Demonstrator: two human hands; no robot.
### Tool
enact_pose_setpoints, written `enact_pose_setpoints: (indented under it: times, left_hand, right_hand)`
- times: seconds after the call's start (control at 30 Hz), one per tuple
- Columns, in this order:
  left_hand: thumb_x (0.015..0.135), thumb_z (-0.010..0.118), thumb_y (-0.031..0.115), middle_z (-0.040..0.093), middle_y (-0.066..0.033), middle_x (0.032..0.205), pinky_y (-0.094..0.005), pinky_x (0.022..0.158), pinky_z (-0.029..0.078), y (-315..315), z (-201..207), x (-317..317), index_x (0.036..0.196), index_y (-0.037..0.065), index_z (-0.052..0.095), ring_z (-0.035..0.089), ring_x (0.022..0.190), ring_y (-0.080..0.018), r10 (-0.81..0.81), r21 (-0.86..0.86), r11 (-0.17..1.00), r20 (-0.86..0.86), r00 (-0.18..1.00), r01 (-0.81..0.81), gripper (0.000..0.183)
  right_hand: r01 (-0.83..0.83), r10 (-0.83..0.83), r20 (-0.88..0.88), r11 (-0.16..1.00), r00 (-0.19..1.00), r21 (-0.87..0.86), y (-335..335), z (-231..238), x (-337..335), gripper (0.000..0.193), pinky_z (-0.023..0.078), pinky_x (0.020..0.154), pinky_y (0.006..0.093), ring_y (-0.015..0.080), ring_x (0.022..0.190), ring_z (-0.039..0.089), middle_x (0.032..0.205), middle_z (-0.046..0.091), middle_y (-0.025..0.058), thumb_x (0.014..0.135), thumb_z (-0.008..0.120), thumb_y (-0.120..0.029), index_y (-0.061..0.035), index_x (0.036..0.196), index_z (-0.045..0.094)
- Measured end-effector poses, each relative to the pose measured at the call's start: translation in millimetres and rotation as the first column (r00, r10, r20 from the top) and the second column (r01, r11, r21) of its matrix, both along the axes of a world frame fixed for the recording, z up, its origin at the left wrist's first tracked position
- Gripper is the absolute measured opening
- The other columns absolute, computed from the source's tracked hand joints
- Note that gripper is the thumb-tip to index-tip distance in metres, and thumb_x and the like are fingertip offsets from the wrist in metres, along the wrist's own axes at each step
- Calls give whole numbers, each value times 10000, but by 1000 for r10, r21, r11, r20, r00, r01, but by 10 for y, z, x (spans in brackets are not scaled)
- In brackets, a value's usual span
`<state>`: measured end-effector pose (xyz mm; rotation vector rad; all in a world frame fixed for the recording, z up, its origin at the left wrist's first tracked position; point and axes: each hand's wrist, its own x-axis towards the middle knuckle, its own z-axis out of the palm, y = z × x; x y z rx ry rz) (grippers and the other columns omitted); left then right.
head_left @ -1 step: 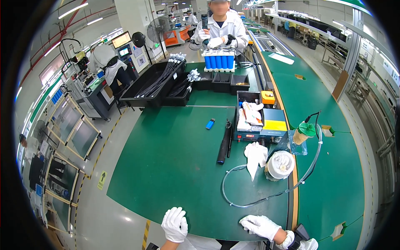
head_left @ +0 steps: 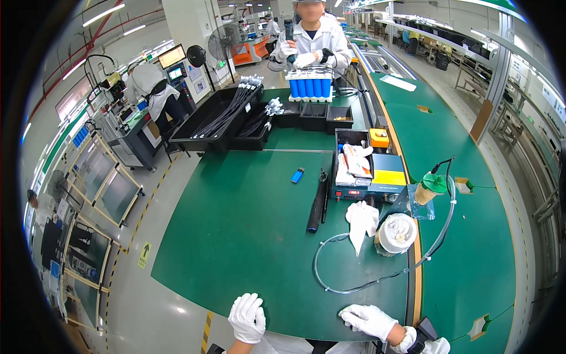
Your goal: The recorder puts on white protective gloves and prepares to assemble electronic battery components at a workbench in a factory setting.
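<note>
Head view: green worktable (head_left: 247, 236) with a pale looped tube (head_left: 407, 271) lying across it.
The tube's curve lies at twelve o'clock, just beyond my right hand (head_left: 368, 321), at the table's near edge with fingers together; my left hand (head_left: 247, 318), at half past six, is loosely curled. Whether either grips anything, I cannot tell. A blue oblong piece (head_left: 298, 175) lies well off at my right hand's eleven.
</note>
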<state>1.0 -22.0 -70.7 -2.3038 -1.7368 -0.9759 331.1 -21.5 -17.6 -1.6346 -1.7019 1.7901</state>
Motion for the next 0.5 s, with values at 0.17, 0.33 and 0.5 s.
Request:
enact_pose_setpoints:
  times: [0.17, 0.33, 0.5]
  left_hand:
    - [790, 585, 146, 672, -132, 1026, -460, 888, 473, -12, -29, -10, 922, 35, 662, 616, 976, -344, 8, 3, 1000, 3, 1000, -8, 189]
    - [796, 583, 157, 675, -132, 1034, -461, 903, 471, -14, -26, -9, 926, 38, 666, 619, 991, -341, 15, -13, 1000, -5, 1000, -15, 195]
    - [797, 578, 156, 675, -132, 1028, -460, 894, 471, -11, -30, -11, 920, 36, 664, 617, 979, -343, 8, -6, 1000, 4, 1000, -8, 192]
  right_hand:
    - [-10, 10, 5, 1000, 1000, 5, 4, 24, -5, 437, 510, 717, 331, 200, 703, 655, 812, 638, 78, 984, 449, -442, -55, 1087, 625]
    - [-19, 19, 3, 1000, 1000, 15, 3, 24, 0, 439, 510, 717, 333, 199, 702, 655, 814, 639, 78, 985, 445, -442, -54, 1084, 625]
    - [-14, 14, 5, 1000, 1000, 8, 0, 25, -4, 428, 509, 713, 332, 199, 692, 651, 804, 631, 76, 985, 451, -436, -57, 1085, 622]
